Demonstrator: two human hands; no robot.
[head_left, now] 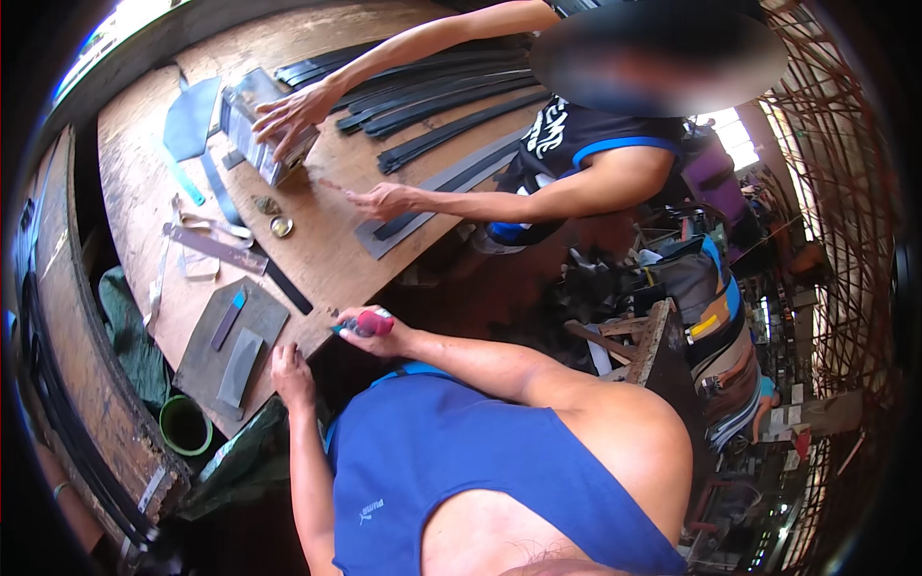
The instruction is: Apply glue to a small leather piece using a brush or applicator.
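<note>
My right hand [376,333], just off the wooden table's [328,270] near edge, is closed around a small red-and-teal object [374,322] whose kind I cannot make out. My left hand [292,378] is at the table edge with curled fingers; whether anything is under them is hidden. Beside it lies a dark grey board [270,306] bearing a narrow blade [227,324] with a blue end and a pale grey flat piece [240,369]. Beyond the board is a long flat blade [216,245] with a black handle [287,286].
Across the table, a person's hands [295,119] [385,201] are by a clear-sided box [252,122]. Bundles of black strips [446,97] lie farther back. A round tin [281,227] and blue-green ruler [184,176] are mid-table. A green-rimmed bucket [186,425] stands below left.
</note>
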